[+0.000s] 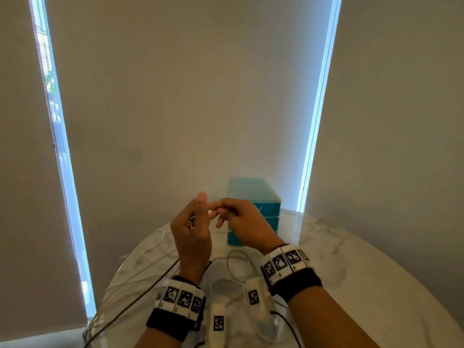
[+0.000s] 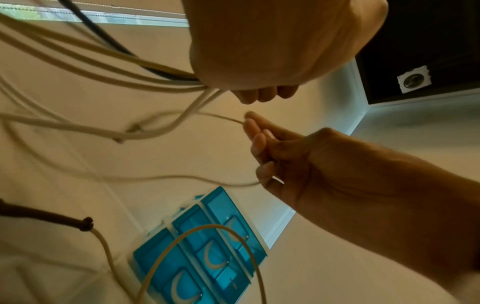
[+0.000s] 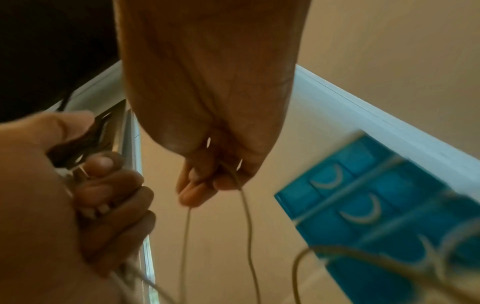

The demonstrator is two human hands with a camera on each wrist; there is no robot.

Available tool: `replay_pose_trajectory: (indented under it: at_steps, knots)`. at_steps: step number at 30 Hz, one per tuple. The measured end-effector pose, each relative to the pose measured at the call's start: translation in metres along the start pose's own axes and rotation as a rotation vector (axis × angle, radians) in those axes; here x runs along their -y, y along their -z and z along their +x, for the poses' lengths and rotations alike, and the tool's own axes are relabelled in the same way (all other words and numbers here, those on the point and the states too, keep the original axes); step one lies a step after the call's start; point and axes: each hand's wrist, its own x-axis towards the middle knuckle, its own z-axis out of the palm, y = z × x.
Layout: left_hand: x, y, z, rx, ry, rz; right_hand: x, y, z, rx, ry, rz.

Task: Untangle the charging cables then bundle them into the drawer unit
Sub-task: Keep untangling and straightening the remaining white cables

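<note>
Both hands raised above the worktop [image 1: 351, 272], in front of the blue drawer unit [image 1: 261, 197]. Left hand [image 1: 192, 232] fisted round a bunch of cables [image 2: 98, 67], mostly white plus one black, with a shiny metal clip-like bit poking out between the fingers; can't tell what it is. Right hand [image 1: 244, 222] pinches one thin white cable [image 3: 246, 216] between thumb and fingertips; both its strands hang down from the pinch. The two hands are close, fingertips nearly touching. More cable lies looped on the worktop below the wrists, one black lead trails off the near left edge. Drawer unit stands at the back of the worktop by the wall, all three drawers look closed.

Step, as I judge: untangling, pulling one thin strand free of the bunch. Bundling not begun, nothing in the drawers.

Handling: cables light, limp, smooth-jacketed, so they slide through a loose grip and spring back out of coils. The thin one probably kinks if yanked. A small knot [image 2: 133, 129] shows where white strands cross in the left wrist view; pulling hard would likely tighten it. Better to hold near the crossing, feed a free end back through. Take hold at plug ends for coiling, since they give firmer purchase than the cord itself.
</note>
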Motion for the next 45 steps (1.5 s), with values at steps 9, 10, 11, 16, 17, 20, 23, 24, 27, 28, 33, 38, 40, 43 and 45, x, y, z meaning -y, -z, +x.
replay_pose_trajectory:
  at_steps: [9, 10, 11, 16, 17, 20, 23, 24, 27, 28, 33, 38, 40, 43, 45]
  knots:
    - [0.013, -0.012, -0.004, 0.238, 0.400, 0.119, -0.037, 0.006, -0.070, -0.379, -0.126, 0.512]
    - [0.014, -0.013, -0.006, 0.266, 0.445, 0.131, -0.038, 0.006, -0.075, -0.406, -0.142, 0.563]
    - [0.014, -0.014, -0.007, 0.293, 0.474, 0.137, -0.041, 0.005, -0.079, -0.421, -0.152, 0.574]
    - [0.024, -0.015, -0.002, 0.419, 0.759, -0.083, -0.043, 0.002, -0.089, -0.355, -0.172, 0.538]
    - [0.025, -0.015, 0.000, 0.430, 0.851, -0.161, -0.042, 0.001, -0.091, -0.297, -0.186, 0.547]
    - [0.028, -0.012, 0.001, 0.398, 0.998, -0.250, -0.039, -0.002, -0.095, -0.094, -0.197, 0.500]
    - [0.027, -0.008, 0.001, 0.353, 1.047, -0.252, -0.033, -0.001, -0.097, 0.036, -0.183, 0.468]
    - [0.027, -0.006, 0.002, 0.331, 1.050, -0.256, -0.028, -0.001, -0.098, 0.070, -0.182, 0.455]
    - [0.026, -0.002, 0.007, 0.271, 1.051, -0.259, -0.018, -0.001, -0.100, 0.148, -0.168, 0.409]
    - [0.026, -0.001, 0.008, 0.263, 1.044, -0.252, -0.015, -0.001, -0.101, 0.177, -0.155, 0.382]
    - [0.024, 0.000, 0.008, 0.290, 1.017, -0.149, -0.011, -0.005, -0.101, 0.240, -0.077, 0.305]
    - [0.027, 0.002, 0.007, 0.251, 1.029, -0.116, -0.003, -0.003, -0.101, 0.098, -0.046, 0.320]
    - [0.029, 0.003, 0.007, 0.265, 1.057, -0.131, 0.001, -0.002, -0.101, 0.111, -0.035, 0.309]
    - [0.027, 0.004, 0.010, 0.327, 1.098, -0.217, 0.002, -0.002, -0.101, 0.216, -0.037, 0.292]
    - [0.025, 0.003, 0.012, 0.340, 1.103, -0.298, -0.003, 0.000, -0.102, 0.273, -0.058, 0.282]
